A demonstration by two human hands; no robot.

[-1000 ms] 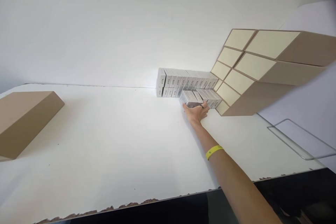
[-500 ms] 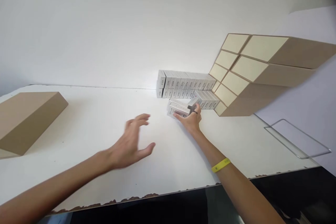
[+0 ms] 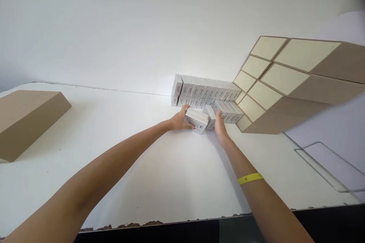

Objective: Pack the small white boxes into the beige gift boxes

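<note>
My left hand [image 3: 180,119] is closed on the left end of some small white boxes [image 3: 196,120] with printed sides, its thumb along the front. Against another white box [image 3: 210,117], which leans at an angle, my right hand [image 3: 220,126] presses with its fingers together. Right behind my right hand stands a short front row of white boxes [image 3: 230,113]. A longer row of the same boxes [image 3: 203,88], two high, runs along the wall behind both hands.
Large tan boxes with pale ends [image 3: 264,95] are stacked at the right. Another tan box [image 3: 31,117] lies at the far left. A thin wire frame [image 3: 322,167] is at the right edge. The white table's [image 3: 159,182] front edge is chipped.
My left hand has moved right and forward and taken hold of the small white boxes. My right hand has shifted from them to the leaning box beside the front row.
</note>
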